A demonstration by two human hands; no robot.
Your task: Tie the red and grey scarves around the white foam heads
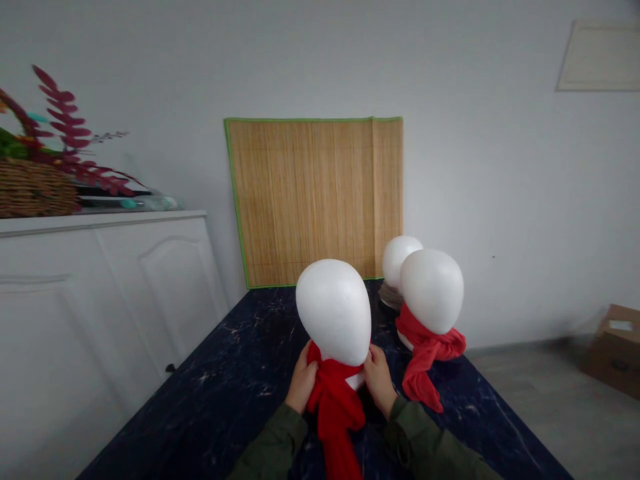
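Note:
A white foam mannequin head [334, 310] stands on the dark marble table [235, 373] right in front of me. A red scarf [334, 413] is wrapped round its neck and hangs down toward me. My left hand [302, 381] grips the scarf at the neck's left side, fingers curled. My right hand [379, 380] holds the right side of the neck and scarf, fingers closed. To the right stands a second foam head [432, 290] with a red scarf [425, 357] tied round it. Behind that one is a third bare foam head [397, 257].
A bamboo mat [315, 200] with green edging leans on the wall at the table's far end. A white cabinet [100, 300] on the left carries a wicker basket [35, 187] with red foliage. A cardboard box [615, 347] sits on the floor at the right.

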